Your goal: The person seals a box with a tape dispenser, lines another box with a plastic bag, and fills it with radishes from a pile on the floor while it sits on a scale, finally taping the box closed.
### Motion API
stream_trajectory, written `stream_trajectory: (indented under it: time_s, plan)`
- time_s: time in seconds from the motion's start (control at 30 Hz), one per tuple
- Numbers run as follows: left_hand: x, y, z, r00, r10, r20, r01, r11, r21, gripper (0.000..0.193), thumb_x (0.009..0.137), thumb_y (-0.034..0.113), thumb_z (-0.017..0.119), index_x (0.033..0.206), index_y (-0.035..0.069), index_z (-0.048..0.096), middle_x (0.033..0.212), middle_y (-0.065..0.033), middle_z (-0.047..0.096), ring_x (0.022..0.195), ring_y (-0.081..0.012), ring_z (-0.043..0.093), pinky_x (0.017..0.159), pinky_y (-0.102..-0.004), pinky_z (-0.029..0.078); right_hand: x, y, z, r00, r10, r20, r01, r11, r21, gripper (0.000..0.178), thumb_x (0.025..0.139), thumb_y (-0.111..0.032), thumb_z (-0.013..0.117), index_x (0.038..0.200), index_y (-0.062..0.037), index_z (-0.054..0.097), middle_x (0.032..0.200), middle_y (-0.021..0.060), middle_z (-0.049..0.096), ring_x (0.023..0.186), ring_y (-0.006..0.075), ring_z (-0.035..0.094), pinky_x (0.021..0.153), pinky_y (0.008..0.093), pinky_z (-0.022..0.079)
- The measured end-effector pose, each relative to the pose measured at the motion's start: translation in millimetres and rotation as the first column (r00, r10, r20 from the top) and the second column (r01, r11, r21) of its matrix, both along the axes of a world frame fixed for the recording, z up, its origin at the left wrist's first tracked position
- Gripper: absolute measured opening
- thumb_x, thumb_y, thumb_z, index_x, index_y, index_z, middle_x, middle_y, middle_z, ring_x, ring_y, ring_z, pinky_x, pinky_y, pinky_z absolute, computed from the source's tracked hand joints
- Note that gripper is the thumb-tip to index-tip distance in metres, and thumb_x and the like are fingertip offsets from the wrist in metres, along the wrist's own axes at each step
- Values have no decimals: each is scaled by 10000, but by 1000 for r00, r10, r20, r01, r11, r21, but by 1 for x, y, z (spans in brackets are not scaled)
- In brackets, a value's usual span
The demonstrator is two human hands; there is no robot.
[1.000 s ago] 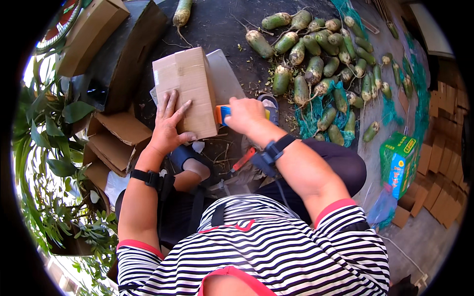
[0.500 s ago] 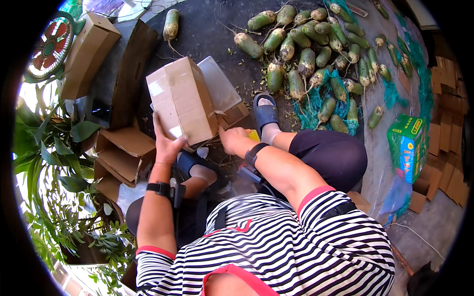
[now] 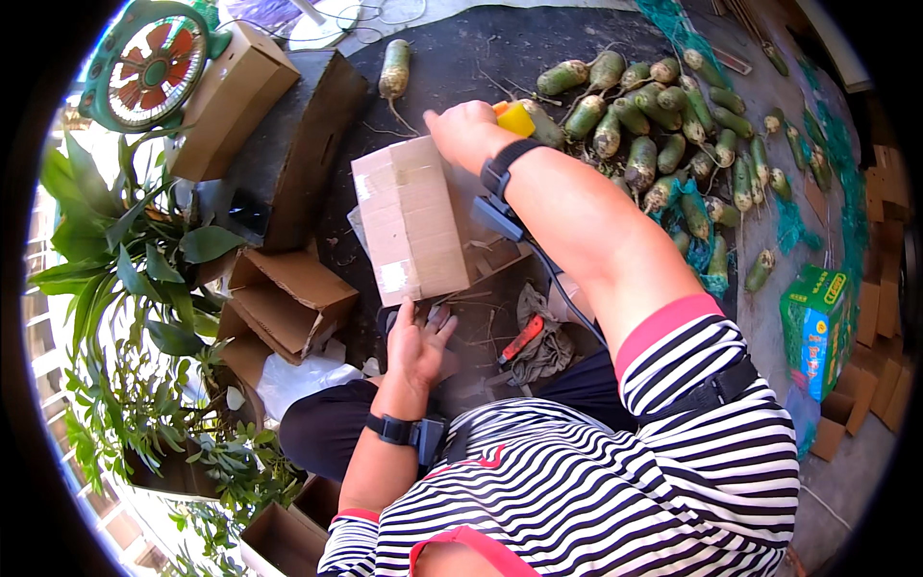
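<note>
A closed cardboard box (image 3: 409, 216) stands in front of me, with shiny patches of clear tape on its top. My left hand (image 3: 418, 348) is at the box's near edge, palm turned up and fingers spread; its fingertips reach the edge, and nothing is held. At the far right corner of the box, my right hand (image 3: 466, 133) is closed on a yellow and orange object (image 3: 516, 117), mostly hidden by the hand, so its kind is unclear. On the ground near my legs lies a red-handled tool (image 3: 524, 338) on a crumpled grey cloth (image 3: 546, 358).
Many green radishes (image 3: 642, 159) lie at the far right, some in teal netting (image 3: 694, 207). At the left are open cardboard boxes (image 3: 288, 298), leafy plants (image 3: 106, 260) and a fan (image 3: 154, 65). A single radish (image 3: 394, 69) lies beyond the box. A green package (image 3: 817, 322) stands at the right.
My right hand has moved from the box's near right corner to its far end. My left hand has loosened from the side and turned palm up at the near edge. The view has shifted.
</note>
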State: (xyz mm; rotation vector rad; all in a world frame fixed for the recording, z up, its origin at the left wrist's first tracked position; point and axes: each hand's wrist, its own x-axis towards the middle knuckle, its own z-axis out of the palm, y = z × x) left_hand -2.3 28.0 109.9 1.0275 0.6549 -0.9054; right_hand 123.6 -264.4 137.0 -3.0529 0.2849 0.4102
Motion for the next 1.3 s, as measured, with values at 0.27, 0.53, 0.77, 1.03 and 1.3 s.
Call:
stream_trajectory:
  time_s: [0.27, 0.53, 0.77, 1.03, 1.3]
  plan:
    - [41, -11, 10, 1000, 7, -14, -7, 1000, -10, 656, 1028, 498, 320, 1492, 37, 269, 1509, -181, 331, 1375, -372, 338, 1154, -556, 240, -30, -1, -1, 993, -83, -82, 96, 982, 165, 275, 890, -139, 562, 1120, -97, 707, 1161, 123, 690, 1073, 269, 670, 872, 403, 546]
    - [121, -19, -9, 881, -363, 304, 203, 870, 450, 588, 999, 418, 429, 1402, -9, 422, 1372, -194, 498, 1255, -318, 491, 1014, -449, 415, -151, 16, 25, 918, -291, -268, 354, 907, 227, 287, 817, -169, 614, 1071, -60, 690, 1122, 187, 680, 1089, 317, 644, 910, 405, 520]
    - [61, -15, 4, 575, -370, 730, -163, 822, 545, 467, 962, 298, 542, 1312, -8, 505, 1171, -134, 586, 1056, -231, 550, 937, -353, 420, -192, -2, 85, 958, -179, -224, 277, 781, 559, 403, 766, -175, 640, 1136, -20, 665, 1025, 175, 703, 967, 263, 683, 837, 374, 523]
    - [-1, -25, 78, 933, -281, 225, 331, 915, -230, 589, 994, 563, 408, 1169, 44, 626, 1070, -65, 657, 983, -169, 580, 843, -329, 418, -220, 24, 122, 960, -227, -166, 224, 258, 940, 416, 749, -100, 701, 1143, 23, 648, 996, 53, 672, 907, 111, 611, 840, 279, 500]
    - [1, -11, 63, 967, -227, 117, 254, 907, -337, 359, 1019, 392, 473, 1055, 74, 637, 1008, -58, 676, 888, -164, 632, 806, -319, 476, -211, 46, 122, 968, -197, -154, 216, 351, 911, 391, 757, -90, 697, 1129, 22, 661, 1024, 59, 687, 934, 117, 620, 876, 285, 497]
